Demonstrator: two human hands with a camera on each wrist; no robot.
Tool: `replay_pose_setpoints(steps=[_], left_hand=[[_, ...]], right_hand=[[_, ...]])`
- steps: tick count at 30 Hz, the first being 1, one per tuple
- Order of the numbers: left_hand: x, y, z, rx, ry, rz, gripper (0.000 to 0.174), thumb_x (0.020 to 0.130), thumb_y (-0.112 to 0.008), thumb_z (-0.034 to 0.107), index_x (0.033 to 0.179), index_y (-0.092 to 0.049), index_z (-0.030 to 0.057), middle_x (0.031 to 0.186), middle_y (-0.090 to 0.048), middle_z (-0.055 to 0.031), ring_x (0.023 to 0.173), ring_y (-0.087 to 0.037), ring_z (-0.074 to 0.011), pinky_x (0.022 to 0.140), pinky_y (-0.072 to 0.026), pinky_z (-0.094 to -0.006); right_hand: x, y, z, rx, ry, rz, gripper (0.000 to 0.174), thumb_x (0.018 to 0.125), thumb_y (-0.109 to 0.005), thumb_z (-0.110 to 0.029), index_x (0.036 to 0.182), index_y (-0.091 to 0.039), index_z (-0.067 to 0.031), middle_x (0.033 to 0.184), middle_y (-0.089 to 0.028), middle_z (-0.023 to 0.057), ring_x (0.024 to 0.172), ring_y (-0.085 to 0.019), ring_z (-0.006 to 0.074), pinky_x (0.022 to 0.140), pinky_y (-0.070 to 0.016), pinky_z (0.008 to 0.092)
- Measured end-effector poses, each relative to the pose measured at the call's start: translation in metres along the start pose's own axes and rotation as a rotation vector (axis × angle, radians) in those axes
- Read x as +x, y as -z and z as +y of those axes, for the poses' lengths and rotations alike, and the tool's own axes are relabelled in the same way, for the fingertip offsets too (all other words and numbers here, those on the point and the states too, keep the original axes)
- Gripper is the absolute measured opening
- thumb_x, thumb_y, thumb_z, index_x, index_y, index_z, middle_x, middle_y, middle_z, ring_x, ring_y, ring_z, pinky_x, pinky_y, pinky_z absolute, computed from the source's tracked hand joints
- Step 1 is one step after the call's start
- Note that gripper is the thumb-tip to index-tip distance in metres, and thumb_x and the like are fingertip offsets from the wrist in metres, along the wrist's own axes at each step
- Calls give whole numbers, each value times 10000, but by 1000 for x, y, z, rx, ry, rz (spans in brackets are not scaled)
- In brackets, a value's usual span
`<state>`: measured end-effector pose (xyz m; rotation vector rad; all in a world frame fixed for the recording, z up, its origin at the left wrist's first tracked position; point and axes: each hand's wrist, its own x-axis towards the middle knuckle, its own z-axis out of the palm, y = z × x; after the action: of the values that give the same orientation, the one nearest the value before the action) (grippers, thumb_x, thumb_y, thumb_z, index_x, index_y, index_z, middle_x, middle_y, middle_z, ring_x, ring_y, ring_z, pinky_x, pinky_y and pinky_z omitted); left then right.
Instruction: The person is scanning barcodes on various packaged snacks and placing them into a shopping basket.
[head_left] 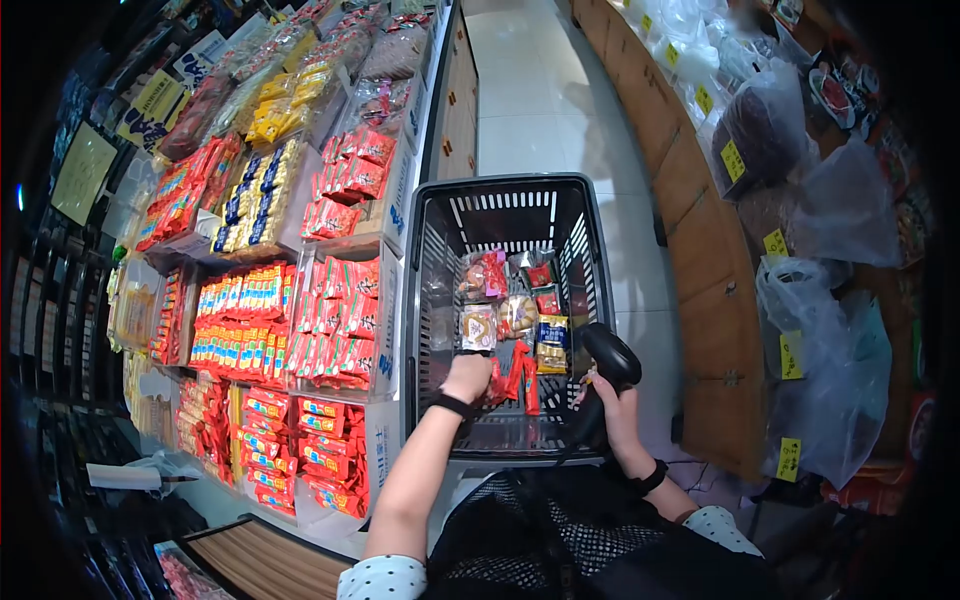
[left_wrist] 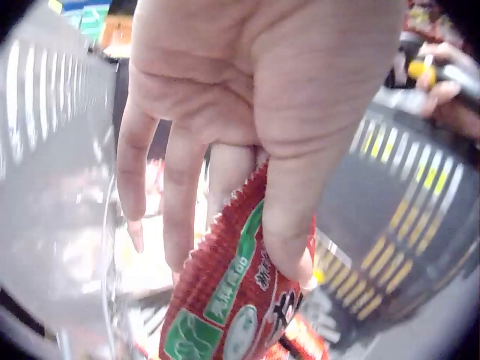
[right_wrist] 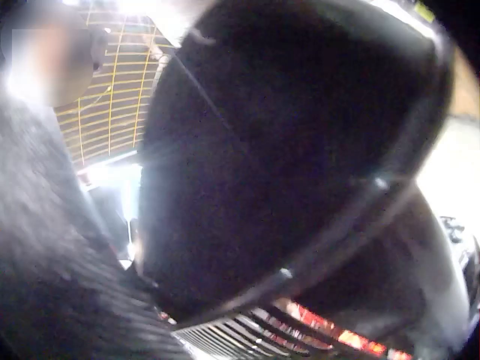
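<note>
My left hand reaches down into a black shopping basket. Between its thumb and fingers it pinches a red snack packet with a serrated edge and green print. Beside that hand in the basket lie slim red packets, a blue and gold packet and a packet of round biscuits. At the basket's right side, my right hand grips a black handheld scanner with a rounded head; this head fills most of the right wrist view.
To the left stands a display of clear bins with red packets and yellow packets. A wooden counter with plastic bags and yellow price tags runs along the right. A tiled aisle stretches ahead between them.
</note>
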<state>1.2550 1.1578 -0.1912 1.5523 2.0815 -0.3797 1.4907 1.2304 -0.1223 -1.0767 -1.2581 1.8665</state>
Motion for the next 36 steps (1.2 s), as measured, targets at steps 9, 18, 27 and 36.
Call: replay_pose_setpoints(steps=[9, 18, 27, 36], left_hand=[[-176, 109, -18, 403, -442, 1047, 375, 763, -528, 135, 1129, -599, 98, 1213, -543, -26, 1139, -509, -230, 949, -418, -377], [-254, 96, -43, 520, -651, 1164, 272, 802, -519, 111, 1032, -651, 50, 1106, -587, -79, 1021, -580, -229, 891, -478, -325], [-260, 46, -60, 412, -467, 1212, 270, 774, -579, 91, 1030, -662, 105, 1067, -597, -36, 994, -563, -200, 855, -505, -346], [-256, 47, -103, 75, -37, 1161, 220, 722, -602, 98, 932, -668, 103, 910, -619, -49, 913, -562, -237, 828, -469, -385]], right_hand=[[-40, -9, -21, -48, 155, -424, 472, 742, -659, -13, 1169, -460, 0, 1006, -602, 77, 934, -586, 150, 866, -448, 305], [-51, -52, -43, -192, -33, -793, 676, 680, -752, -77, 1262, -414, -18, 1184, -545, 74, 1085, -508, 148, 958, -373, 310], [-56, -84, -42, -265, -22, -873, 586, 686, -740, -67, 1205, -473, -5, 1139, -574, 66, 1024, -532, 131, 924, -398, 295], [-57, -108, -29, -295, 27, -686, 288, 717, -649, 2, 997, -577, 7, 860, -620, 21, 750, -556, 83, 698, -464, 244]])
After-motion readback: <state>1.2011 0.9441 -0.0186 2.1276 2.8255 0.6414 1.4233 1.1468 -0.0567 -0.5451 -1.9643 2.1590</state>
